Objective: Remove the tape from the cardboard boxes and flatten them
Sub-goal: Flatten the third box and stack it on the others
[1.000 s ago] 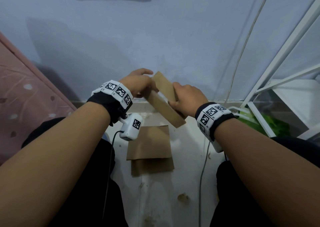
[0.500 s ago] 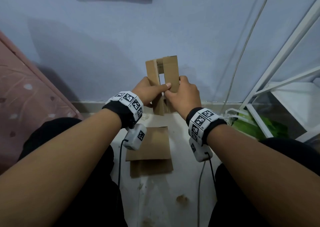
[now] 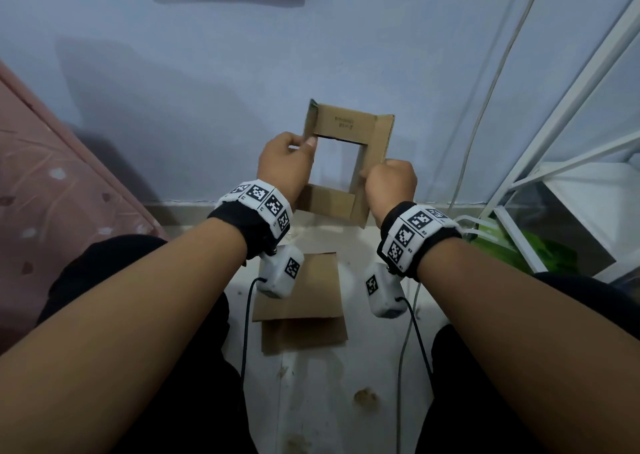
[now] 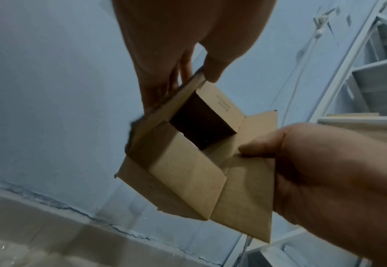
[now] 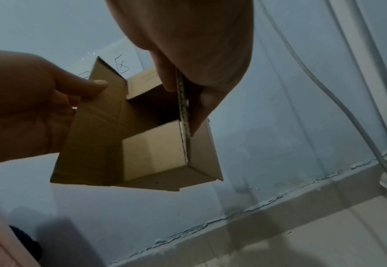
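Note:
I hold a small brown cardboard box (image 3: 346,126) up in front of the wall, its open end facing me and its flaps spread outward. My left hand (image 3: 287,162) pinches the left flap between thumb and fingers; the left wrist view shows the same pinch by that hand (image 4: 176,45) on the box (image 4: 187,171). My right hand (image 3: 389,183) pinches the right flap, and in the right wrist view this hand (image 5: 199,45) has the flap's edge between thumb and fingers, above the box (image 5: 151,144). Two flattened cardboard pieces (image 3: 304,294) lie on the floor below.
A pink patterned mattress (image 3: 52,176) runs along the left. A white metal rack (image 3: 554,141) with a green item (image 3: 554,252) under it stands on the right. Cables (image 3: 485,89) hang down the blue wall. My knees flank the white floor (image 3: 329,401).
The box went from tilted and closed to upright, then higher. Both hands pulled its side flaps apart, so its open end now faces me.

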Available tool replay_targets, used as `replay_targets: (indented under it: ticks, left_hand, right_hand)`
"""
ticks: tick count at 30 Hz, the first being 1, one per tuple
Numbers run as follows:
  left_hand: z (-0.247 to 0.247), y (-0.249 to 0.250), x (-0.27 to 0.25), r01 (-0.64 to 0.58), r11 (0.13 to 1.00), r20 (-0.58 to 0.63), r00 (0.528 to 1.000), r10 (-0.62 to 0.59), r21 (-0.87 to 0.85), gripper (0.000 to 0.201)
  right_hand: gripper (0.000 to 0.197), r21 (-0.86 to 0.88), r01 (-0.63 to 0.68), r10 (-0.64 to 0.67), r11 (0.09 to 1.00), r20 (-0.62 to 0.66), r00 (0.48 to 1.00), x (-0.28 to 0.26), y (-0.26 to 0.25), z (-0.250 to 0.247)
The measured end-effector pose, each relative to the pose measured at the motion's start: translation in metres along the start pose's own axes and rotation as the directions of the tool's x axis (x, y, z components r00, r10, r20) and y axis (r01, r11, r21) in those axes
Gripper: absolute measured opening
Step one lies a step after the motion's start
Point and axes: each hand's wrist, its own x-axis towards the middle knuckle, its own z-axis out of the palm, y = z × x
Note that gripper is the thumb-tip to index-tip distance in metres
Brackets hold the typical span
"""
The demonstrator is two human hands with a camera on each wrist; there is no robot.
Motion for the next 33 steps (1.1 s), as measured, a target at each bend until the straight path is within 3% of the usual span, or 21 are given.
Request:
replay_targets:
  ticks: [4, 8, 9, 11, 13, 15, 16, 18, 20, 22, 24, 26, 28, 30, 31, 33]
  left_hand:
    - [-0.006, -0.002, 0.009, -0.01, 0.999, -0.098, 0.995, 0.005, -0.052, 0.048]
    - [-0.007, -0.002, 0.011, -0.023, 0.999, -0.078, 0.997, 0.026, 0.04, 0.049]
    - [-0.006, -0.003, 0.011, -0.04, 0.996, -0.069, 0.997, 0.046, 0.082, 0.046]
    - [-0.006, -0.006, 0.01, -0.074, 0.976, -0.029, 0.996, 0.082, 0.207, 0.042]
    - [-0.007, -0.006, 0.007, -0.119, 0.942, 0.036, 0.993, 0.114, 0.315, 0.03]
    - [-0.008, -0.008, 0.007, -0.186, 0.905, 0.11, 0.982, 0.156, 0.381, 0.019]
    - [-0.008, -0.008, 0.006, -0.223, 0.882, 0.148, 0.973, 0.176, 0.414, 0.016]
    - [-0.007, -0.007, 0.003, -0.297, 0.825, 0.242, 0.949, 0.201, 0.48, 0.013]
    - [-0.004, -0.006, 0.0, -0.364, 0.79, 0.317, 0.921, 0.227, 0.493, 0.012]
    - [-0.001, -0.004, -0.002, -0.408, 0.78, 0.354, 0.9, 0.256, 0.474, 0.011]
    - [-0.001, -0.003, -0.005, -0.433, 0.788, 0.352, 0.889, 0.292, 0.438, 0.01]
    - [-0.002, -0.001, -0.007, -0.47, 0.794, 0.326, 0.875, 0.359, 0.387, 0.012]
    - [-0.002, 0.002, -0.007, -0.535, 0.705, 0.275, 0.845, 0.459, 0.466, 0.031]
    - [-0.003, 0.004, -0.003, -0.48, 0.615, 0.199, 0.86, 0.469, 0.625, 0.072]
    - [-0.005, 0.002, 0.0, -0.389, 0.645, 0.145, 0.906, 0.399, 0.658, 0.092]
    - [-0.008, 0.001, 0.004, -0.14, 0.798, 0.047, 0.989, 0.139, 0.587, 0.116]
  right_hand:
    - [0.01, 0.041, -0.075, 0.075, 0.996, 0.002, 0.997, 0.006, -0.001, -0.003]
    - [0.008, -0.04, -0.026, 0.027, 0.999, 0.038, 0.999, 0.006, 0.001, 0.002]
    - [0.016, -0.053, -0.016, 0.02, 0.998, 0.067, 0.998, 0.003, 0.001, 0.004]
    - [0.059, -0.031, -0.031, 0.035, 0.999, 0.12, 0.992, -0.003, -0.001, 0.005]
    - [0.09, -0.074, 0.051, -0.047, 0.996, 0.063, 0.997, -0.003, -0.004, 0.002]
    - [0.089, -0.288, 0.206, -0.193, 0.935, 0.075, 0.978, 0.001, -0.004, -0.002]
    - [0.086, -0.407, 0.248, -0.207, 0.879, 0.144, 0.968, 0.004, -0.004, -0.003]
    - [0.075, -0.549, 0.218, -0.059, 0.807, 0.293, 0.954, 0.005, 0.0, -0.004]
    - [0.051, -0.625, 0.154, 0.117, 0.766, 0.37, 0.922, 0.001, 0.009, -0.003]
    - [0.053, -0.651, 0.119, 0.174, 0.749, 0.367, 0.914, -0.002, 0.021, 0.0]
    - [0.062, -0.662, 0.121, 0.125, 0.74, 0.312, 0.942, -0.004, 0.025, 0.002]
    - [0.057, -0.657, 0.121, 0.054, 0.744, 0.24, 0.969, -0.004, 0.023, 0.002]
    - [0.052, -0.597, 0.08, 0.033, 0.798, 0.176, 0.984, -0.003, 0.02, 0.0]
    - [0.055, -0.519, 0.04, 0.018, 0.854, 0.105, 0.994, -0.001, 0.018, -0.001]
    - [0.059, -0.492, 0.039, -0.001, 0.87, 0.077, 0.997, 0.0, 0.017, -0.002]
    - [0.06, -0.453, 0.06, -0.043, 0.889, 0.049, 0.998, 0.0, 0.015, -0.002]
